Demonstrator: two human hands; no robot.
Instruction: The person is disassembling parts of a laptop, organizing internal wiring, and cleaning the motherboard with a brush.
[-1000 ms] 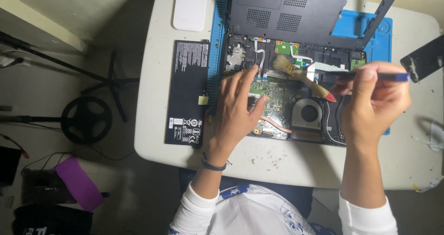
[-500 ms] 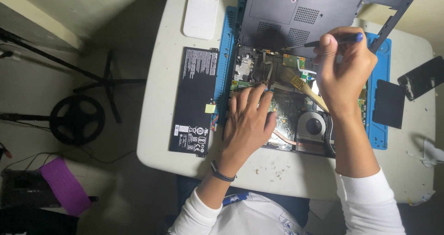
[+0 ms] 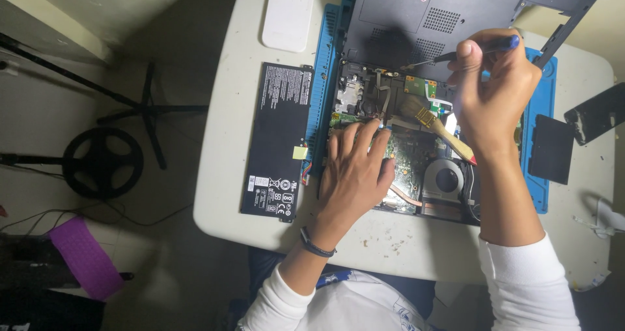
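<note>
Dim room, grey floor filling the left of the frame, with a black stand base and a purple pad lower left. Rounded off-white table (image 3: pixel 228 194) is taking up the centre and right, dusted with small crumbs near the bottom edge.

Blue ribbed work mat (image 3: pixel 539 175) is lying on it, and the opened black laptop chassis with exposed green circuit board (image 3: pixel 416 158) is sitting on the mat, centre frame. Its removed dark grey bottom cover (image 3: pixel 416 12) is leaning across the top edge. Flat black rectangular battery pack (image 3: pixel 278 142) is lying just left of the mat, a white slab (image 3: pixel 288 13) above it at top centre.

Left hand (image 3: pixel 355 175) is resting flat and open, fingers spread on the board, bracing the chassis, gripping nothing. Right hand (image 3: pixel 491 87) is closed around a slim blue-handled screwdriver (image 3: pixel 482 48), tip angling left toward the upper edge of the board, upper right of centre. The same hand is also pinning a wooden-handled brush with pale bristles (image 3: pixel 433 124), bristles lying over the ribbon-cable area. Round grey cooling fan (image 3: pixel 446 180) is sitting below the brush.

My read for doing this well: keeping the driver square on the screw head, pressing lightly, keeping the left palm off fragile connectors, and parking the brush so it isn't dragging cables.
</note>
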